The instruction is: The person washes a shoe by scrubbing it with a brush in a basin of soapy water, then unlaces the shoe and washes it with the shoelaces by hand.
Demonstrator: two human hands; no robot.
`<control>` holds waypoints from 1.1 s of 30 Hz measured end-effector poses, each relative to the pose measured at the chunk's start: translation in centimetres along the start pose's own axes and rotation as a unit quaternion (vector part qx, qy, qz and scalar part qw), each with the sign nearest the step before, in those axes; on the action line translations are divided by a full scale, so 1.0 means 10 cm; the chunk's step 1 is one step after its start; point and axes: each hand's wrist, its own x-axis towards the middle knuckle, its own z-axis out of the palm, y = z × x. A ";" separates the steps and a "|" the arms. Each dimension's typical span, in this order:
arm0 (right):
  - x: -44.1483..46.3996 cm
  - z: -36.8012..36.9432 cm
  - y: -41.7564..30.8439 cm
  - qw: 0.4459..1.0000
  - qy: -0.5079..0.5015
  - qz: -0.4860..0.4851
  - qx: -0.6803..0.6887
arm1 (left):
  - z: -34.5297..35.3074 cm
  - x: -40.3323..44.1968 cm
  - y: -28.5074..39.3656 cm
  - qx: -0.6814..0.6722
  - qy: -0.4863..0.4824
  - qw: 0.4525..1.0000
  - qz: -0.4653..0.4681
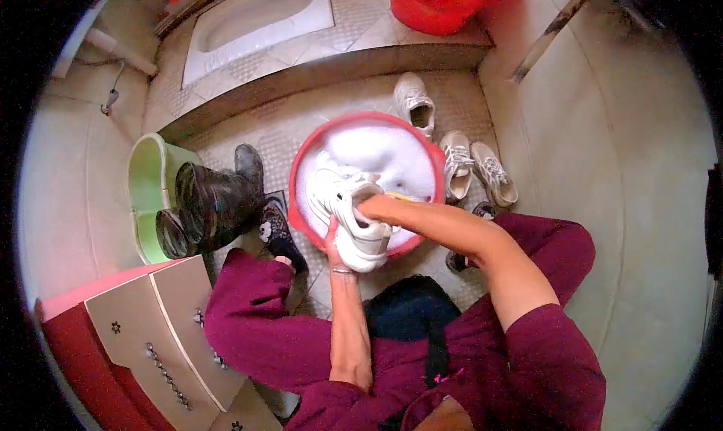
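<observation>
A wet white sneaker is tilted over a red basin filled with white suds. My left hand grips the shoe's side from below, fingers partly hidden behind it. My right hand reaches into the shoe's opening; its fingers are out of sight inside. Just behind my right wrist, a thin yellow strip shows over the suds, too covered to identify.
Right of the basin stand a single white shoe and two more light sneakers. Dark boots lean by a green tub at left. A drawer cabinet stands near my left knee. Beyond a raised step are a squat toilet and a red bucket.
</observation>
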 end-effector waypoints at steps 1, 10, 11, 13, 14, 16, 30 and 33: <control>0.16 0.13 0.14 1.000 -0.005 0.006 0.001 | -0.08 0.04 0.01 -0.021 -0.006 1.000 -0.010; 0.39 0.21 0.00 0.995 -0.021 -0.002 -0.097 | -0.04 0.01 0.12 -0.016 0.042 0.999 0.005; 0.22 0.11 -0.06 0.996 -0.016 -0.010 -0.090 | -0.10 0.01 0.12 -0.017 0.044 0.999 0.004; -0.12 -0.08 -0.17 0.997 -0.016 -0.021 -0.071 | -0.16 0.06 0.10 0.006 0.046 0.999 0.013; -0.27 -0.16 -0.23 0.998 -0.018 -0.023 -0.060 | -0.18 0.06 0.09 -0.017 0.035 0.999 0.007; -0.49 -0.34 -0.34 0.999 -0.017 -0.020 -0.032 | -0.13 0.07 0.04 -0.017 0.029 0.999 0.005; -0.84 -0.74 -0.85 0.916 0.085 0.129 0.371 | 0.07 0.03 -0.05 0.012 -0.016 0.999 -0.037; -0.86 -0.85 -0.94 0.900 0.085 0.140 0.405 | 0.02 0.03 -0.03 -0.040 -0.055 0.997 -0.031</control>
